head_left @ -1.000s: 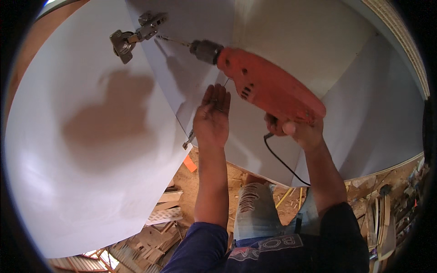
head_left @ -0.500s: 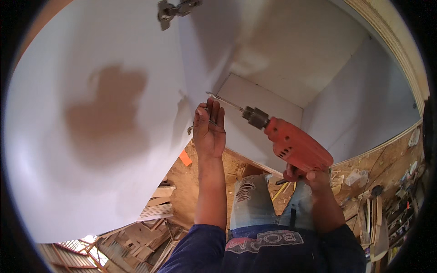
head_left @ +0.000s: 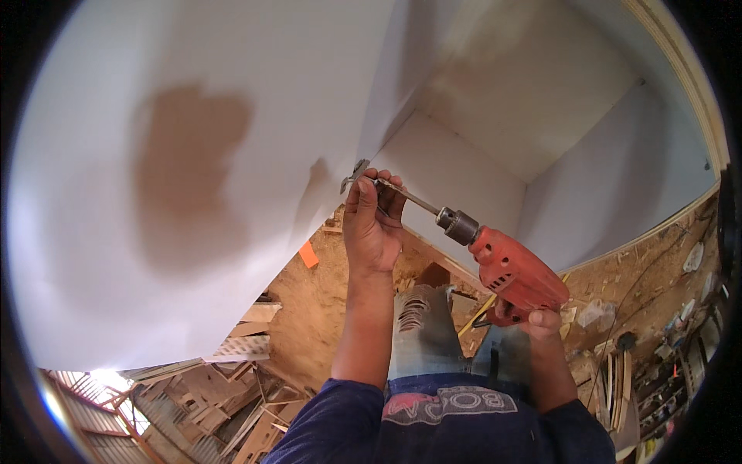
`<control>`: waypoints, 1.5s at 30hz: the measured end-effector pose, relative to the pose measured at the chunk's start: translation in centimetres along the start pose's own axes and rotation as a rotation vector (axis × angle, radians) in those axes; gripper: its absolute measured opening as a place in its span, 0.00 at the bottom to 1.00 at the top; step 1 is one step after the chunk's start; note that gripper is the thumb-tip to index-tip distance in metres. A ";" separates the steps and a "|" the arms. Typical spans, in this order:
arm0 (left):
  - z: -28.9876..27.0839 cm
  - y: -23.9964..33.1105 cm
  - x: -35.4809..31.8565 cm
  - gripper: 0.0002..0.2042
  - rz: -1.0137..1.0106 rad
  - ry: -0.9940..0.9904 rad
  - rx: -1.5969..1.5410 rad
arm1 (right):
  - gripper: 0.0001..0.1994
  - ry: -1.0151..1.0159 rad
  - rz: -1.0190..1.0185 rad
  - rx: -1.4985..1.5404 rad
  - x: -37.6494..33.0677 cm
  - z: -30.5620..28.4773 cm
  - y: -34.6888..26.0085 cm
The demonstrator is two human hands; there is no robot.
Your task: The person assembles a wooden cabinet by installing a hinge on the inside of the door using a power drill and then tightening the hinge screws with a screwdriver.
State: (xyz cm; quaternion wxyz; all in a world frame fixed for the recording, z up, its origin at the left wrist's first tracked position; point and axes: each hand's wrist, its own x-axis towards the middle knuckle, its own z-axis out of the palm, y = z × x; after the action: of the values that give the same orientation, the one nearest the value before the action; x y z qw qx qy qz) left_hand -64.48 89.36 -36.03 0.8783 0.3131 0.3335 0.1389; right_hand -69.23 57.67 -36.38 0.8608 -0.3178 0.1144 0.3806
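Observation:
My right hand [head_left: 539, 321] grips the handle of a red power drill [head_left: 519, 272], its dark chuck pointing up and left. From the chuck a long driver bit [head_left: 417, 200] runs to the fingers of my left hand [head_left: 374, 224]. Those fingers are closed in a pinch around the bit's tip, and whatever sits at the tip is hidden. Right beside the fingertips, a metal cabinet hinge [head_left: 355, 176] is at the edge of the white door panel [head_left: 286, 100]. A thin dark piece shows between the left fingers, too small to name.
The open cabinet [head_left: 471, 162] fills the upper right, with its plywood edge [head_left: 680, 77] curving along the rim. Wood scraps [head_left: 205, 402] lie at lower left. An orange piece [head_left: 308, 254] is on the brown floor, and more offcuts [head_left: 618, 387] stand at lower right.
The bit's tip has come in between my left fingertips, where it was just above them before. My left hand has shifted to the hinge; the view has moved, and the upper hinge is out of sight.

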 end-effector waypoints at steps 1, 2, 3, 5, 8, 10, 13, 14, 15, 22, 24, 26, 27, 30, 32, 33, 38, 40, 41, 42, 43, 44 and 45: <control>-0.7 -0.2 -0.2 0.12 -0.003 0.016 0.008 | 0.40 0.007 -0.013 0.001 -0.1 0.0 0.6; -1.8 -0.4 -0.4 0.12 -0.005 0.019 0.002 | 0.40 0.014 -0.026 0.000 -0.2 -0.2 1.3; -3.5 0.0 -0.8 0.12 -0.019 0.047 0.017 | 0.40 0.022 -0.021 -0.001 -0.7 0.0 2.7; -6.7 0.6 -2.0 0.12 -0.042 0.080 0.029 | 0.38 0.003 -0.001 0.004 -1.7 0.3 5.7; -9.7 0.7 -3.2 0.11 -0.054 0.145 0.107 | 0.37 0.064 0.019 0.017 -2.6 0.9 8.0; -12.3 0.4 -3.3 0.11 -0.031 0.213 0.146 | 0.37 0.070 0.067 -0.046 -2.5 0.2 9.3; -15.8 0.1 -3.1 0.10 -0.052 0.278 0.203 | 0.36 0.128 0.123 -0.081 -2.2 -2.5 12.7; -16.6 -0.2 -2.8 0.10 -0.067 0.289 0.204 | 0.34 0.178 0.124 -0.054 -2.3 -3.5 13.7; -17.5 -0.7 -2.4 0.11 -0.053 0.310 0.266 | 0.34 0.187 0.142 -0.051 -1.6 -3.9 13.8; -21.0 -3.7 1.0 0.13 -0.067 0.383 0.363 | 0.28 0.144 0.257 0.099 4.6 -6.3 16.2; -21.9 -5.1 3.2 0.14 -0.048 0.340 0.187 | 0.28 0.129 0.251 0.197 6.6 -7.1 17.2; -23.0 -6.4 5.4 0.13 -0.049 0.317 0.157 | 0.28 0.186 0.297 0.278 8.3 -8.0 18.7; -23.4 -6.9 6.5 0.13 -0.030 0.272 0.147 | 0.27 0.157 0.275 0.292 9.1 -8.2 19.3; -23.6 -7.9 8.7 0.13 -0.039 0.255 0.166 | 0.26 0.199 0.284 0.396 10.2 -9.1 21.7; -24.6 -7.9 9.5 0.13 -0.001 0.180 0.145 | 0.26 0.208 0.310 0.461 10.7 -9.2 22.9; -24.6 -8.1 9.7 0.12 0.014 0.168 0.158 | 0.25 0.206 0.333 0.504 11.0 -9.4 23.3; -25.2 -8.6 9.6 0.13 0.029 0.329 0.290 | 0.26 0.276 0.424 0.620 10.4 -8.2 24.5; -25.3 -8.6 9.5 0.13 0.040 0.321 0.321 | 0.22 0.230 0.472 0.700 10.3 -8.2 24.4; -25.3 -8.5 9.6 0.13 0.054 0.326 0.337 | 0.22 0.232 0.475 0.706 10.4 -8.1 24.6; -25.4 -8.5 9.8 0.13 0.071 0.328 0.354 | 0.22 0.241 0.473 0.679 10.6 -8.0 24.7; -25.4 -8.4 9.9 0.13 0.072 0.329 0.360 | 0.22 0.250 0.469 0.652 10.8 -7.8 24.9; -25.4 -8.4 10.1 0.13 0.094 0.392 0.340 | 0.22 0.248 0.469 0.657 10.8 -7.5 25.2; -25.5 -8.3 10.2 0.13 0.118 0.453 0.319 | 0.25 0.261 0.485 0.655 10.8 -7.1 25.7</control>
State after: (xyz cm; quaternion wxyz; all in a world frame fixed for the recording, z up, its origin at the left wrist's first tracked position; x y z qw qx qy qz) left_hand -73.75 99.29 -61.28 0.7113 0.4274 0.5202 0.2020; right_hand -80.28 72.52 -58.41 0.7801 -0.0368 0.4087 0.4723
